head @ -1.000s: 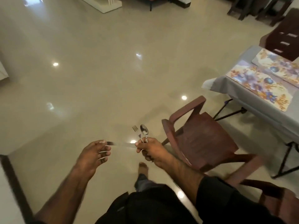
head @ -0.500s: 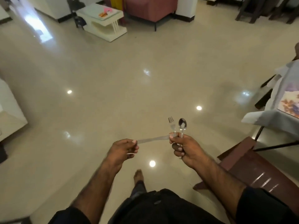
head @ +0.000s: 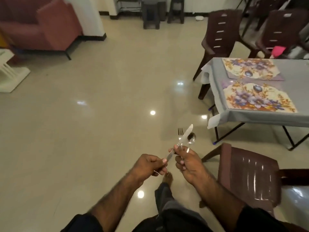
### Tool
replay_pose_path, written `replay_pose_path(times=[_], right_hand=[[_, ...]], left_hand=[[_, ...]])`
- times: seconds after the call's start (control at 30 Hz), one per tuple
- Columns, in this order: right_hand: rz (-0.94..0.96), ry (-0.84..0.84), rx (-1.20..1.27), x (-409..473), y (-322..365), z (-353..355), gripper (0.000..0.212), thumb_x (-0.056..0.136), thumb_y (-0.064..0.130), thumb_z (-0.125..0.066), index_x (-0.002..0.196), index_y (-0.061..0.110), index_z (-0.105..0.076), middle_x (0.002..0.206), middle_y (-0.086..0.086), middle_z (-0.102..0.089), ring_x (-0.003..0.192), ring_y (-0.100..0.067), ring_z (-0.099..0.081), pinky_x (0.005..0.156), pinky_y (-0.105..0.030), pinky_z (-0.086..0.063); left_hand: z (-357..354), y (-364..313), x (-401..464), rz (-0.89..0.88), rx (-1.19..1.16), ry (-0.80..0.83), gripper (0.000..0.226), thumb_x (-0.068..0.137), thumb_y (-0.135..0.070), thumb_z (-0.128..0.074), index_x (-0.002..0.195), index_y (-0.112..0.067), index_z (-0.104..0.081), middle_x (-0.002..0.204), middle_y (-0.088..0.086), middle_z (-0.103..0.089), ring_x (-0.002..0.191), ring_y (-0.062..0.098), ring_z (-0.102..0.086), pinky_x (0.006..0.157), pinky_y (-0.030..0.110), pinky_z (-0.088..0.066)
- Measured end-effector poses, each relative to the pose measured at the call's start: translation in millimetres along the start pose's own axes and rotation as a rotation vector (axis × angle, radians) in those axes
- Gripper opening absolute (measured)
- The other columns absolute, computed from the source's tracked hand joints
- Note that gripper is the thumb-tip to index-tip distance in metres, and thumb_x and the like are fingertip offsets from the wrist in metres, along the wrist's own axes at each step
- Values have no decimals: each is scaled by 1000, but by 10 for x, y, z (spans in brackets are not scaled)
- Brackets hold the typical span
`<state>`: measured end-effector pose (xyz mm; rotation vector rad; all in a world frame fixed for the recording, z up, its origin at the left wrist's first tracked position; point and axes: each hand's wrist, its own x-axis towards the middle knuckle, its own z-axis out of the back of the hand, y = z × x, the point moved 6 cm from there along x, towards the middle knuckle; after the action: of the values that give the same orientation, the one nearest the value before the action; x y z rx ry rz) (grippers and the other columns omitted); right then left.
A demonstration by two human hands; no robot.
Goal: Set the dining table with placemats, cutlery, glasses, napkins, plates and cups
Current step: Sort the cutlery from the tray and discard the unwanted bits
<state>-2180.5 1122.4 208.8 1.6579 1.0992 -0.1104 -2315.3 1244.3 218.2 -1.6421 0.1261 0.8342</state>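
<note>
My right hand (head: 189, 164) grips a fork (head: 180, 133) and a spoon (head: 191, 138) upright by their handles. A table knife (head: 185, 136) slants up to the right across them, and my left hand (head: 150, 166) pinches its handle end. Both hands are held over the floor, left of the dining table (head: 217, 91). The table has a grey cloth with two floral placemats, a near one (head: 257, 97) and a far one (head: 249, 68).
A brown plastic chair (head: 249, 174) stands just right of my hands. Two more brown chairs (head: 222, 30) stand behind the table. A pink sofa (head: 38, 25) and a white low table (head: 11, 72) are at far left. Glossy floor lies ahead.
The view has swung right, bringing the table and both placemats into sight. The knife has turned from lying level between my hands to slanting upward, and my hands have come closer together.
</note>
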Motion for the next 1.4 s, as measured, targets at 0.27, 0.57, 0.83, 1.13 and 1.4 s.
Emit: replay_pose_path(times=[0.27,0.57,0.83,1.13,1.4], right_hand=[[127,-153,-198,1460,1286,113,29,93,29,-78,90,2,-68,84,-14,-71,50,-11,-29,42,-24,-20],[217,-192,-616,2402,2507,-40,29,84,27,-88,86,1,-76,80,-7,-79,72,-11,-74,69,-25,-54],[155,-423,-702,3066,3115,283,25,77,34,-93,75,13,-79,75,-6,-78,77,-30,-76,73,-43,-63],[133,-678,-477,3280,3343,921,21,81,29,-90,76,12,-79,70,-10,-74,62,-27,-66,62,-35,-53],[59,-769,-344,3717,3337,2151,12,81,-2,-86,78,5,-76,65,7,-70,59,0,-59,63,-17,-48]], left_hand=[[799,-782,1382,137,15,-95,44,101,-44,-72,114,-1,-73,90,8,-78,78,19,-70,69,30,-53],[1097,-2215,3013,30,-43,-78,31,100,-34,-75,107,-5,-74,93,11,-75,78,21,-69,71,33,-54],[375,-3572,4680,-150,178,320,20,100,-23,-75,116,-10,-75,95,9,-79,80,20,-70,71,32,-54],[-721,-4182,5834,-109,437,613,10,101,-6,-70,102,2,-76,86,14,-79,74,21,-71,66,29,-53],[-1762,-4117,6805,9,579,626,12,101,-5,-70,105,6,-75,89,16,-80,76,21,-72,67,29,-58]])
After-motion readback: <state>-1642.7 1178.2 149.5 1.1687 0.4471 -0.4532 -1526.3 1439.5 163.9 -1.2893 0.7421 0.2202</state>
